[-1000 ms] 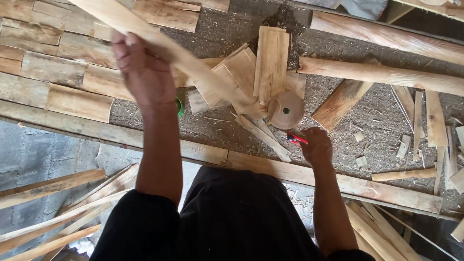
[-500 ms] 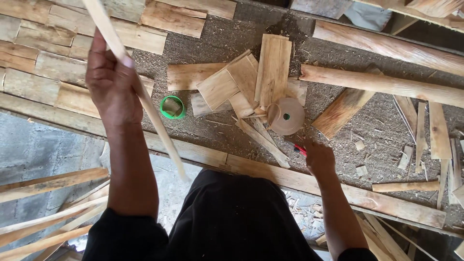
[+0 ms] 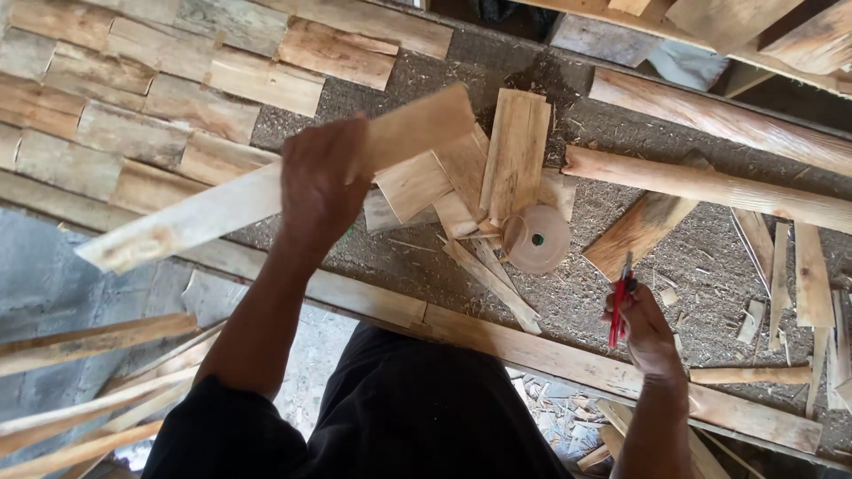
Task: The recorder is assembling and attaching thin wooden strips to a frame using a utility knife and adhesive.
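Far left, below the desk edge: bundle of thin pale wooden laths (image 3: 89, 390), leaning loose over grey concrete; stock apparently parked within reach.

Upper left: row of short rough wooden blocks (image 3: 133, 98), laid side by side in a band along the sawdust-covered desk (image 3: 426, 257); sorted rather than scattered.

Left of centre: left hand (image 3: 321, 182), fingers wrapped over the long flat pale wooden slat (image 3: 257, 191). Slat held clear above the desk, slanting from low left to high right, gripped near the middle, probably for balance.

Centre: loose heap of short pale wooden offcuts (image 3: 497, 177), overlapping, some flat, some tilted; beside it, touching the heap's right edge, round tan roll of tape with a green core (image 3: 536, 238), lying flat.

Near edge: long wooden rail (image 3: 497, 341) bordering the desk, running down to the right.

Right of centre: right hand (image 3: 646, 333), fingers closed round a slim red-handled tool (image 3: 619, 306), tip pointing up; kind of tool too small to tell. Held just above the desk, near the rail, kept ready.

Right: two long rounded wooden poles (image 3: 710, 182), lying parallel across the desk; thin splinters and strips (image 3: 812, 275) scattered beyond.
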